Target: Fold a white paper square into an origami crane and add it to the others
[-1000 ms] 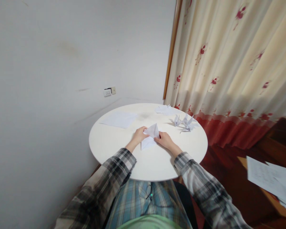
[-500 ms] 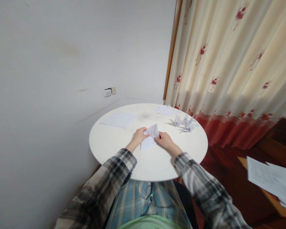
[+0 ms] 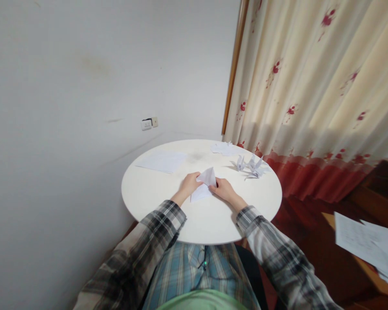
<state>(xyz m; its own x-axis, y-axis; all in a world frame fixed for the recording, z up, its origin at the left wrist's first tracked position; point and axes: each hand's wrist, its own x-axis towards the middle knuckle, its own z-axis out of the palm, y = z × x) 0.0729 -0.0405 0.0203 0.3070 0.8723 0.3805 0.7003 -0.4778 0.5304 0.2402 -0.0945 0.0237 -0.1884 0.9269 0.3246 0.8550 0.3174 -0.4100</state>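
Observation:
A partly folded sheet of white paper (image 3: 203, 193) is between my hands near the middle of the round white table (image 3: 210, 224). One flap of it stands up in a triangle, while a flat part lies towards me. My left hand (image 3: 190, 182) is closed on the paper's left edge, thumb on top. On the right edge, my right hand (image 3: 224, 188) pinches the paper between thumb and fingers. Some fingertips are hidden behind the raised flap.
Several folded paper cranes (image 3: 255, 168) stand at the table's right. White sheets (image 3: 163, 161) lie at the back left, more paper (image 3: 224, 148) at the back right. A wall borders the left; a curtain (image 3: 294, 107) hangs at the right. Written papers (image 3: 368, 245) rest lower right.
Almost nothing differs. The view has shifted very slightly; both hands keep the same hold on the folded paper.

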